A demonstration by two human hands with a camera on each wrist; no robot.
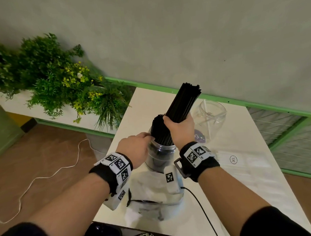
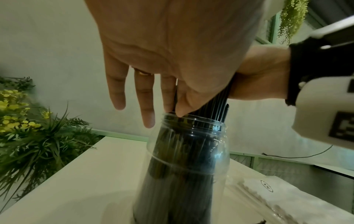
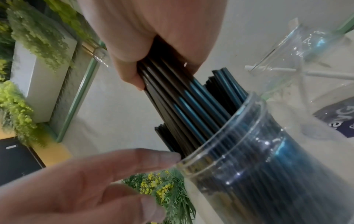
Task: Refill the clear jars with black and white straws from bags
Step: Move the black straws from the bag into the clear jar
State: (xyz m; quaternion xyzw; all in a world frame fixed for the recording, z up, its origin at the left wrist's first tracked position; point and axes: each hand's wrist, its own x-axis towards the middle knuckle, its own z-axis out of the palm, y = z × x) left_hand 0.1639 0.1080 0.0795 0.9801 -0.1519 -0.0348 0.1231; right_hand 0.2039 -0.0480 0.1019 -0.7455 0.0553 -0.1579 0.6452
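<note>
A clear jar (image 1: 160,157) (image 2: 191,151) (image 3: 268,159) stands on the white table (image 1: 148,102), packed with black straws. My right hand (image 1: 178,124) (image 3: 138,72) grips a thick bundle of black straws (image 1: 184,102) (image 3: 182,98). The bundle tilts up to the right, and its lower ends sit inside the jar's mouth. My left hand (image 1: 146,136) (image 2: 153,109) has straight fingers that touch the straws at the jar's rim. A second clear jar (image 1: 209,113) (image 3: 306,53) stands behind to the right and holds a few white straws (image 3: 325,75).
A crumpled clear plastic bag (image 1: 154,194) lies in front of the jar. A white bag marked XL (image 1: 242,164) lies to the right. Green plants (image 1: 60,77) fill a planter at the left. A white cord (image 1: 46,176) trails on the floor, and a black cable (image 1: 199,201) crosses the table.
</note>
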